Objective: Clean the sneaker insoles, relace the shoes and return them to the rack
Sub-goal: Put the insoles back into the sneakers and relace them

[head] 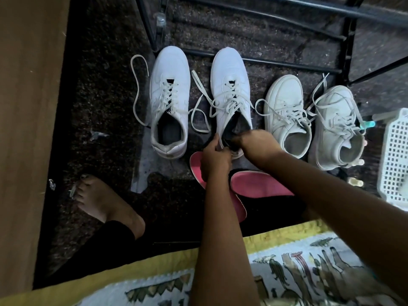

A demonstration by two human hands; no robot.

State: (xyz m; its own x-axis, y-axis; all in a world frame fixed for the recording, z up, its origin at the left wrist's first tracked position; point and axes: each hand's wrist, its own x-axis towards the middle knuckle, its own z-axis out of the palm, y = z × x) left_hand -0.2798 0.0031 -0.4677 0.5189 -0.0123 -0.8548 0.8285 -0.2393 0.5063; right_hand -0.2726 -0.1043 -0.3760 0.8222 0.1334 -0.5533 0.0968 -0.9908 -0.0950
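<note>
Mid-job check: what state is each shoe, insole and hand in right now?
Leftmost sneaker: upright on floor, laces untied.
Second sneaker: laces untied, heel held by both hands.
Third sneaker: upright, laces untied.
Fourth sneaker: upright, laces untied.
Pink insoles: out of shoes, lying on floor.
Left hand: grips that heel.
Right hand: fingers curled into that shoe's opening.

Your leftmost sneaker [170, 69] and the second sneaker [229, 69] are bright white with black linings. The third sneaker [283, 96] and the fourth sneaker [333, 107] are a duller, greyish white. The left insole [239, 208] and the right insole [260, 186] are pink. The floor [99, 96] is dark speckled brown, the rack [265, 61] black and the basket [395, 155] white lattice. The cloth [154, 272] has a yellow border and printed animal figures.
</note>
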